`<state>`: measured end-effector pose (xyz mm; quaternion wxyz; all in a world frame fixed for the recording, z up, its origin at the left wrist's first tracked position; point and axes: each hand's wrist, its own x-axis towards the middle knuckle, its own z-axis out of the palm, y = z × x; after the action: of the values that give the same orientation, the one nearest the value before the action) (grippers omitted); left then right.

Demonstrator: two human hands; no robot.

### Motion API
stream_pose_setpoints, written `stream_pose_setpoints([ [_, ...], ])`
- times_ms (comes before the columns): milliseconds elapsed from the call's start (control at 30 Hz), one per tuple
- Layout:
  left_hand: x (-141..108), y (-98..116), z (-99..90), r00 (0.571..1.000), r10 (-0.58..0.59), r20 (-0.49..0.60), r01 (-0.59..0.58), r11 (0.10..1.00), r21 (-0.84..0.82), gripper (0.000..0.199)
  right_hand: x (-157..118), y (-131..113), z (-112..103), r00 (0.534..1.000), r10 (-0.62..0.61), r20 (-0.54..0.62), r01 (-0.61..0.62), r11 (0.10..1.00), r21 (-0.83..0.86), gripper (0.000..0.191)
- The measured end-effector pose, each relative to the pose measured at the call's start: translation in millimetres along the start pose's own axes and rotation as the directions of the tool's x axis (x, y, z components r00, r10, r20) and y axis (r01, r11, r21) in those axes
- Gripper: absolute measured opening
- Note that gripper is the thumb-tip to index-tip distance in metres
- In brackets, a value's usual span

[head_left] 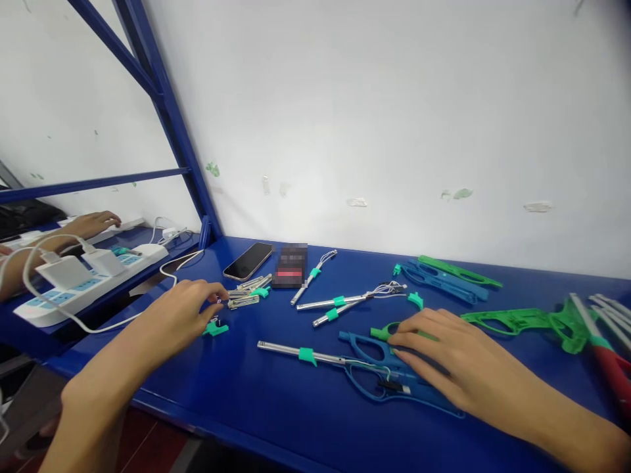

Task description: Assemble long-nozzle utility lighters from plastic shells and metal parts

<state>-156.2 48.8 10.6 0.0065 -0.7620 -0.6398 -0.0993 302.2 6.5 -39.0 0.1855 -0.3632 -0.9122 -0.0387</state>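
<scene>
My left hand [185, 315] is closed in a pinch, its thumb and index fingertips around something too small to make out. A small teal plastic clip [217, 329] lies just below those fingertips, and several flat metal pieces [244, 301] lie beside them. My right hand [444, 348] rests with fingers stretched over a green plastic shell [379, 334] and a blue plastic shell [362, 344], partly hiding both. A silver metal tube [279, 349] with a teal clip [307, 356] has wires running to the blue shell, where a small black connector [392, 385] lies.
More wired tubes [325, 303], a phone [249, 261] and a dark box [290, 266] lie farther back. Blue shells [444, 279] and a green shell [517, 320] lie right. At left are a power strip [37, 309] with chargers and another person's hand [101, 220].
</scene>
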Motion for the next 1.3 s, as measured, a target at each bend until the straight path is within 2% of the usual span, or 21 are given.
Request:
stream_pose_setpoints([
  [100,4.1,-1.1,5.1,1.000,-0.002,0.008,0.002,1.000,0.009,0.037,1.4,0.3,-2.4,0.999,-0.039,-0.034,0.039,0.999,-0.004,0.024],
  [333,15.3,6.2,22.9,1.000,0.018,0.007,-0.018,0.999,0.029,0.031,4.1,-9.2,-11.3,0.971,-0.127,-0.202,0.124,0.992,-0.026,0.023],
  [467,17.7,7.7,28.5,0.999,0.040,0.008,-0.040,0.999,0.025,0.028,6.1,-14.2,-14.0,0.961,-0.141,-0.236,0.138,0.990,-0.029,0.024],
  [567,16.2,10.7,23.0,0.999,0.054,0.002,-0.054,0.998,0.012,0.028,6.7,-14.4,-15.4,0.957,-0.153,-0.245,0.149,0.988,-0.038,0.025],
  [700,3.7,23.4,0.8,0.997,0.063,-0.034,-0.064,0.997,-0.032,0.037,6.1,-13.3,-18.0,0.948,-0.170,-0.270,0.161,0.985,-0.057,0.020],
  [800,-15.0,51.2,-16.2,0.994,0.105,-0.025,-0.107,0.988,-0.116,0.036,10.0,-22.8,-18.0,0.942,-0.090,-0.325,0.087,0.996,-0.024,0.018],
  [900,-36.2,99.4,-18.8,0.969,0.246,-0.037,-0.245,0.920,-0.306,0.024,19.6,-44.2,-12.3,0.937,-0.004,-0.349,0.003,1.000,-0.003,0.032],
  [933,-42.0,117.7,-15.5,0.943,0.332,-0.033,-0.323,0.884,-0.338,0.021,22.7,-51.7,-8.7,0.939,-0.018,-0.342,0.009,1.000,-0.028,0.038],
  [1000,-49.8,151.5,-4.9,0.864,0.503,-0.014,-0.474,0.805,-0.356,0.018,26.4,-62.2,0.0,0.947,-0.087,-0.309,0.062,0.994,-0.088,0.041],
  [1067,-51.4,174.2,6.0,0.801,0.597,-0.044,-0.571,0.741,-0.352,0.013,25.5,-63.3,8.2,0.939,-0.137,-0.316,0.107,0.988,-0.109,0.037],
  [1100,-50.1,179.0,9.7,0.796,0.601,-0.070,-0.584,0.734,-0.347,0.015,23.8,-60.5,11.0,0.936,-0.145,-0.320,0.118,0.988,-0.104,0.037],
  [1167,-43.9,173.9,11.1,0.828,0.550,-0.112,-0.551,0.756,-0.353,0.024,19.7,-50.9,12.9,0.943,-0.130,-0.306,0.116,0.991,-0.064,0.034],
  [1200,-39.5,164.1,8.9,0.866,0.478,-0.148,-0.498,0.794,-0.348,0.030,18.1,-45.9,12.1,0.949,-0.106,-0.297,0.098,0.994,-0.043,0.032],
  [1233,-34.7,150.3,5.3,0.901,0.397,-0.173,-0.433,0.838,-0.332,0.032,17.0,-41.8,10.5,0.955,-0.068,-0.288,0.065,0.998,-0.020,0.031],
  [1300,-24.9,114.1,-3.4,0.944,0.285,-0.169,-0.320,0.915,-0.247,0.037,16.8,-37.8,6.4,0.960,0.036,-0.277,-0.030,0.999,0.024,0.027],
])
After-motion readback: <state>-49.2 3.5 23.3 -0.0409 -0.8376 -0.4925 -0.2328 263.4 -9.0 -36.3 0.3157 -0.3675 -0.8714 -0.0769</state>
